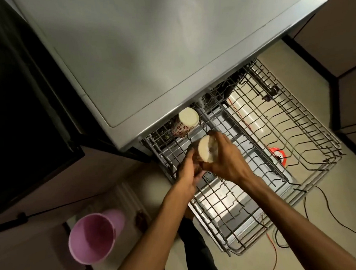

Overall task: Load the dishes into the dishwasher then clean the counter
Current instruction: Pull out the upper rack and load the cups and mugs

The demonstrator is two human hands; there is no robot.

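Two hands, left hand [188, 171] and right hand [225, 161], grip a cup [206, 152] over the pulled-out rack [297, 180], near the patterned cup [185, 122] already loaded; recommend seating it mouth-down between tines, apart from its neighbour.

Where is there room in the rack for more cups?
The rack is mostly bare: its whole right half, and the near end below both hands. It is crowded at the back left, where a flowered cup sits upside down and the left hand and right hand hold another cup.
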